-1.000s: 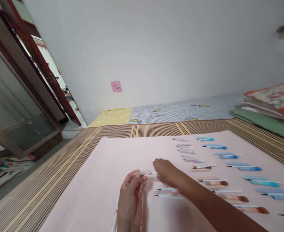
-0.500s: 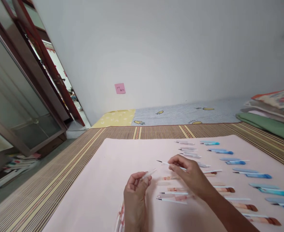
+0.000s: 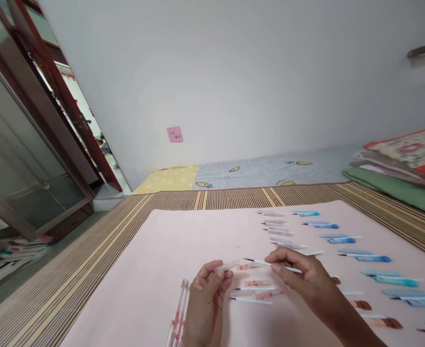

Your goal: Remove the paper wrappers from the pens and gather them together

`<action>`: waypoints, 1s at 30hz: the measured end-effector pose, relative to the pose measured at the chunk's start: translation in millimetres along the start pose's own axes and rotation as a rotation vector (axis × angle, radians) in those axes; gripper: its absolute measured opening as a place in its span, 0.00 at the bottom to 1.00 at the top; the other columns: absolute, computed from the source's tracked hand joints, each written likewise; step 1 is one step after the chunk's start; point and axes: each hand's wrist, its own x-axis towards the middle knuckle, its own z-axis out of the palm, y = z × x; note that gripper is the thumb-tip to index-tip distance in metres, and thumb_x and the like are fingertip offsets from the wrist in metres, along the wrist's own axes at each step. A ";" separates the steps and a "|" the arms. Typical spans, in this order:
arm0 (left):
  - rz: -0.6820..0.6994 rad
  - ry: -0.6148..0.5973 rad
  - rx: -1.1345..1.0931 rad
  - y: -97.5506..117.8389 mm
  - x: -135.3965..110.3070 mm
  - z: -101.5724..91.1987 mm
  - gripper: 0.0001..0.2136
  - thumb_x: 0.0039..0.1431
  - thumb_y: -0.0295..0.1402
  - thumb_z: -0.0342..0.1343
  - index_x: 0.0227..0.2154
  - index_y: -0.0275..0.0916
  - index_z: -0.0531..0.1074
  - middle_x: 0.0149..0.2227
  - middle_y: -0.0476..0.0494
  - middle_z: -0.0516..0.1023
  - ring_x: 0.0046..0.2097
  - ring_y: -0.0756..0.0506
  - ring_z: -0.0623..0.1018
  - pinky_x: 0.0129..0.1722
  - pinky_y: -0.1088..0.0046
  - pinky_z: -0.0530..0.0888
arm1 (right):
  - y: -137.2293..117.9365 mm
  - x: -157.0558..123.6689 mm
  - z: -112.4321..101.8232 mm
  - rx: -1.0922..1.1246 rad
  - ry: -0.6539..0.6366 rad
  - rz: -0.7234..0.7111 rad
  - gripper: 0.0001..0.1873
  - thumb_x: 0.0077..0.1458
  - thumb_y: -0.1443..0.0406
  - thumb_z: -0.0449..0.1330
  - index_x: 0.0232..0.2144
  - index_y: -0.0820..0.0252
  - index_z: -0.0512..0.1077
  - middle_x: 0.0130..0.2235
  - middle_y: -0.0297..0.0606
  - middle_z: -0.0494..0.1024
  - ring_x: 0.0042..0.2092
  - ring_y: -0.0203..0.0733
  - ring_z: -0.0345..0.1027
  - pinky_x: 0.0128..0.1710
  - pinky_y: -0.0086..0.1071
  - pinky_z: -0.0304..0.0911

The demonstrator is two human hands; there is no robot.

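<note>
My left hand (image 3: pixel 207 301) is closed in a pinch on a clear pen cap (image 3: pixel 228 265), held just above the pink sheet (image 3: pixel 154 270). My right hand (image 3: pixel 301 277) pinches a thin white pen refill (image 3: pixel 263 262) whose dark tip points left toward the cap; tip and cap are a little apart. Below the hands lie pink pen parts and white refills (image 3: pixel 252 291) in a short column. A few whole pink pens (image 3: pixel 178 313) lie beside my left wrist.
Rows of taken-apart pens lie to the right: grey ones (image 3: pixel 275 224), blue ones (image 3: pixel 364 258), brown ones (image 3: pixel 375 320). The sheet rests on a striped mat (image 3: pixel 89 260). Folded bedding (image 3: pixel 404 168) sits at far right, a glass door (image 3: pixel 27 159) at left.
My right hand has pulled the white refill out and away from the cap, then brought it down level with it. My left hand keeps the cap. The pink pens by my wrist have come into view.
</note>
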 end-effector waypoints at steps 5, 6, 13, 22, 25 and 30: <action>-0.028 -0.040 -0.024 -0.9 0.8 -2.8 0.10 0.49 0.23 0.67 0.35 0.33 0.77 0.33 0.40 0.80 0.35 0.49 0.80 0.39 0.75 0.78 | -14.2 -7.0 4.5 0.031 0.007 0.008 0.10 0.53 0.56 0.61 0.29 0.56 0.76 0.31 0.34 0.76 0.36 0.42 0.70 0.34 0.28 0.67; -0.032 -0.048 -0.024 -1.0 0.8 -2.7 0.10 0.49 0.23 0.67 0.36 0.33 0.77 0.33 0.40 0.80 0.34 0.49 0.80 0.38 0.75 0.78 | -17.0 -8.3 5.0 0.033 -0.003 0.006 0.10 0.54 0.56 0.60 0.29 0.56 0.76 0.30 0.34 0.76 0.36 0.42 0.70 0.34 0.28 0.67; -0.012 -0.063 0.010 1.5 0.9 -3.8 0.10 0.49 0.25 0.68 0.36 0.33 0.77 0.32 0.40 0.80 0.34 0.50 0.79 0.38 0.77 0.78 | -21.6 -10.3 -8.8 -0.070 -0.062 -0.054 0.11 0.57 0.56 0.59 0.30 0.55 0.76 0.31 0.34 0.76 0.36 0.42 0.70 0.36 0.29 0.66; -0.002 -0.169 0.082 3.7 -2.9 0.5 0.10 0.48 0.28 0.69 0.35 0.33 0.78 0.30 0.43 0.80 0.32 0.51 0.78 0.37 0.78 0.76 | -27.2 -10.3 -12.3 -0.132 -0.156 -0.047 0.11 0.57 0.57 0.58 0.31 0.54 0.76 0.32 0.33 0.76 0.36 0.41 0.70 0.35 0.29 0.64; 0.013 -0.190 0.095 2.5 -4.2 2.7 0.11 0.47 0.29 0.70 0.34 0.33 0.79 0.29 0.44 0.80 0.32 0.51 0.78 0.36 0.79 0.76 | -28.7 -11.2 -12.0 -0.134 -0.175 -0.042 0.11 0.57 0.57 0.58 0.30 0.54 0.76 0.31 0.33 0.76 0.35 0.41 0.70 0.34 0.29 0.64; -0.007 -0.174 0.091 3.4 -3.4 1.1 0.11 0.47 0.29 0.70 0.35 0.34 0.78 0.29 0.42 0.80 0.30 0.51 0.78 0.35 0.77 0.76 | -29.4 -13.2 -17.5 -0.144 -0.121 -0.064 0.11 0.58 0.56 0.57 0.31 0.55 0.75 0.32 0.33 0.75 0.36 0.41 0.70 0.34 0.29 0.63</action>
